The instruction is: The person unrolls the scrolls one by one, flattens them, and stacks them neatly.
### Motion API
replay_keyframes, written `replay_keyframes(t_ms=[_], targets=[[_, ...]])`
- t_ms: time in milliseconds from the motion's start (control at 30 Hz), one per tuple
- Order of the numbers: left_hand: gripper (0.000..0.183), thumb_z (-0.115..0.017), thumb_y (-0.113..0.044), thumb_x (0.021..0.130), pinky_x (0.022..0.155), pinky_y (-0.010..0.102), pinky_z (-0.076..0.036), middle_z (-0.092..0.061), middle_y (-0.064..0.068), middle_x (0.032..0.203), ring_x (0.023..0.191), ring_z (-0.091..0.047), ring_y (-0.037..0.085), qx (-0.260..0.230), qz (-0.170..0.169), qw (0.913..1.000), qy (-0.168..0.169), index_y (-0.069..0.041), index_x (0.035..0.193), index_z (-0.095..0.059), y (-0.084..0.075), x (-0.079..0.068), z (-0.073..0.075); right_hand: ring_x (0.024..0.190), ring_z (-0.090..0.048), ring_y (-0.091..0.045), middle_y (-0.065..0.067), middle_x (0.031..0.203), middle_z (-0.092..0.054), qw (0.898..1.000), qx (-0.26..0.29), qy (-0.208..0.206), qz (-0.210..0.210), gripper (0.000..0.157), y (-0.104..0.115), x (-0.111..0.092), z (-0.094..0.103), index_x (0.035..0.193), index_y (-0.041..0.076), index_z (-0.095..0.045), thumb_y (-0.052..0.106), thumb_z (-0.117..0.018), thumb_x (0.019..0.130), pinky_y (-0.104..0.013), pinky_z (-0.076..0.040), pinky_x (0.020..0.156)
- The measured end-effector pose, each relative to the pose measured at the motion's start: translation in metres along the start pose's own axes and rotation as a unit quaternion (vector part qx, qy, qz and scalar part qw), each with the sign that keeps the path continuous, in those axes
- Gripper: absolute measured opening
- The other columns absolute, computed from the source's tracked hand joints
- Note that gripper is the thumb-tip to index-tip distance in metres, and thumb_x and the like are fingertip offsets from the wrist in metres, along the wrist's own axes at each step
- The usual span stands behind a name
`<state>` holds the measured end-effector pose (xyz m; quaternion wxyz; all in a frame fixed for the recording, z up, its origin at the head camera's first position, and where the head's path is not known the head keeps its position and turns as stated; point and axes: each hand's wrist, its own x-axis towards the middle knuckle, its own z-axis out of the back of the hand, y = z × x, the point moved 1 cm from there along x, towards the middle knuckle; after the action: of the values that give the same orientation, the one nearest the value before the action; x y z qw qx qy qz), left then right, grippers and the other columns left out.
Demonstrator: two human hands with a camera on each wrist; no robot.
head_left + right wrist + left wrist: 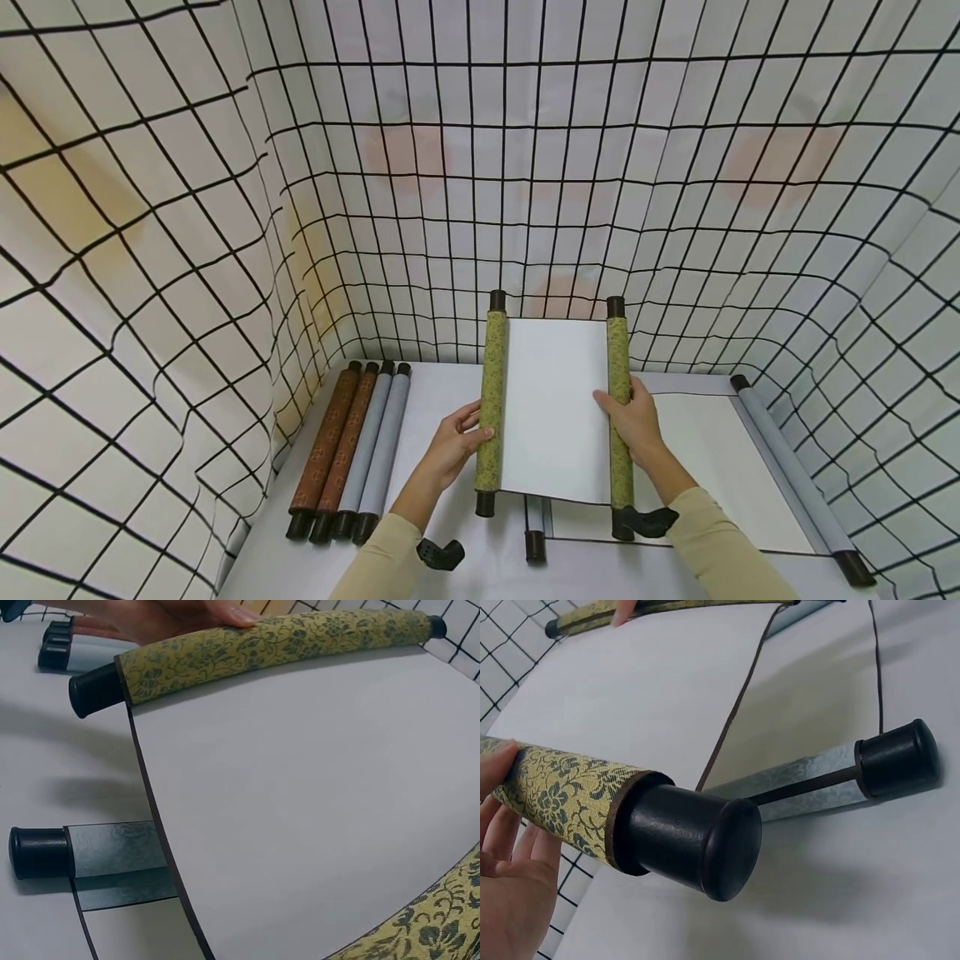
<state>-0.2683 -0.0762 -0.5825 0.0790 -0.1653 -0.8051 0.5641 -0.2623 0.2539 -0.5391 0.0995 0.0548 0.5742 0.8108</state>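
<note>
So there's a yellow-green patterned scroll [557, 408] held up off the table [431, 387], partly unrolled, with a blank white sheet stretched between its two rolls. The left hand [455, 443] has hold of the left roll, thumb across the front and fingers curled around the far side, closed about as far as the roll lets it. The right hand [636, 421] has the right roll the same sort of way, wrapped around it with the thumb reaching over toward the white sheet. Black knobs poke out at the roll ends, and the sheet has a thin dark edge.

Underneath and off to the right, a blue-grey scroll [712, 475] lies open on the table. The held one covers part of its left side, but a black knob [535, 546] sticks out below, and its right roll runs at a slant near the grid.

Over on the left you've got two reddish-brown scrolls [326, 446] and two rolled blue-grey scrolls [386, 450], all side by side, slanted the same way. Black wire grid [525, 175] stands around the back and sides, with pale cloth-looking stuff behind. Beige sleeves [727, 542] on both arms.
</note>
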Motion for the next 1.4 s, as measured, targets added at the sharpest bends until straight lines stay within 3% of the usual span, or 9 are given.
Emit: replay_keyframes(t_ms=[200,500,633,733,933,1100,1267,1400], targets=[[0.067,-0.069,0.005,0.096,0.096,0.034,-0.052,-0.049,0.025,0.15,0.12,-0.062,0.024,-0.002,0.005,1.0,-0.005,0.005,0.155,-0.038,0.002,-0.002,0.004,0.111,-0.059,-0.038,-0.029,0.138,-0.05,0.999,0.026,-0.014,-0.026,0.08,-0.006,0.001,0.007,0.162,0.002,-0.018,0.03,-0.065,0.103,-0.04,-0.053,0.084],[0.067,-0.069,0.004,0.096,0.096,0.033,-0.052,-0.048,0.025,0.151,0.121,-0.061,0.025,0.002,0.007,1.0,-0.005,0.005,0.156,-0.038,0.005,-0.002,0.004,0.124,-0.049,-0.04,-0.028,0.144,-0.044,0.998,0.043,-0.015,-0.034,0.073,-0.005,0.001,0.009,0.16,-0.002,-0.02,0.029,-0.057,0.106,-0.051,-0.042,0.099],[0.066,-0.068,0.005,0.096,0.095,0.033,-0.053,-0.049,0.025,0.15,0.121,-0.062,0.024,-0.001,0.012,0.9999,-0.006,0.005,0.155,-0.038,0.006,-0.001,0.003,0.13,-0.044,-0.04,-0.026,0.148,-0.041,0.999,0.044,-0.018,-0.023,0.073,-0.004,0.002,0.009,0.158,-0.003,-0.025,0.037,-0.058,0.106,-0.053,-0.038,0.103],[0.067,-0.068,0.006,0.096,0.094,0.033,-0.053,-0.049,0.024,0.15,0.119,-0.062,0.023,-0.003,0.015,0.9999,-0.006,0.004,0.156,-0.038,0.006,-0.002,0.002,0.129,-0.044,-0.04,-0.025,0.146,-0.04,0.999,0.027,-0.01,-0.018,0.082,-0.005,0.001,0.01,0.156,-0.002,-0.028,0.048,-0.064,0.101,-0.053,-0.039,0.102],[0.068,-0.069,0.005,0.096,0.095,0.033,-0.052,-0.048,0.025,0.151,0.119,-0.062,0.024,0.012,0.01,0.9998,-0.009,0.005,0.156,-0.037,0.004,-0.004,0.003,0.124,-0.048,-0.04,-0.029,0.143,-0.041,1.0,0.006,0.005,-0.021,0.095,-0.006,-0.001,0.012,0.159,-0.003,-0.021,0.049,-0.071,0.097,-0.051,-0.045,0.096],[0.068,-0.07,0.004,0.095,0.096,0.033,-0.052,-0.048,0.025,0.15,0.121,-0.061,0.025,0.014,0.014,0.9996,-0.018,0.005,0.156,-0.038,0.003,-0.006,0.006,0.115,-0.055,-0.04,-0.028,0.137,-0.045,0.999,0.009,-0.005,-0.039,0.089,-0.005,-0.001,0.016,0.159,-0.003,-0.02,0.041,-0.069,0.1,-0.047,-0.051,0.088],[0.067,-0.069,0.005,0.096,0.095,0.032,-0.052,-0.047,0.027,0.15,0.121,-0.061,0.025,0.014,0.008,0.9996,-0.023,0.006,0.155,-0.038,0.005,-0.006,0.008,0.127,-0.05,-0.045,-0.033,0.147,-0.043,0.999,0.021,-0.003,-0.044,0.084,-0.004,-0.001,0.022,0.159,-0.005,-0.023,0.044,-0.062,0.103,-0.054,-0.047,0.099],[0.065,-0.068,0.006,0.096,0.093,0.031,-0.053,-0.048,0.027,0.15,0.119,-0.062,0.023,0.006,0.007,0.9995,-0.029,0.006,0.154,-0.039,0.007,-0.006,0.009,0.128,-0.05,-0.04,-0.029,0.149,-0.045,0.999,0.033,0.002,-0.036,0.079,-0.004,-0.001,0.024,0.158,-0.006,-0.028,0.048,-0.054,0.106,-0.048,-0.046,0.1]])
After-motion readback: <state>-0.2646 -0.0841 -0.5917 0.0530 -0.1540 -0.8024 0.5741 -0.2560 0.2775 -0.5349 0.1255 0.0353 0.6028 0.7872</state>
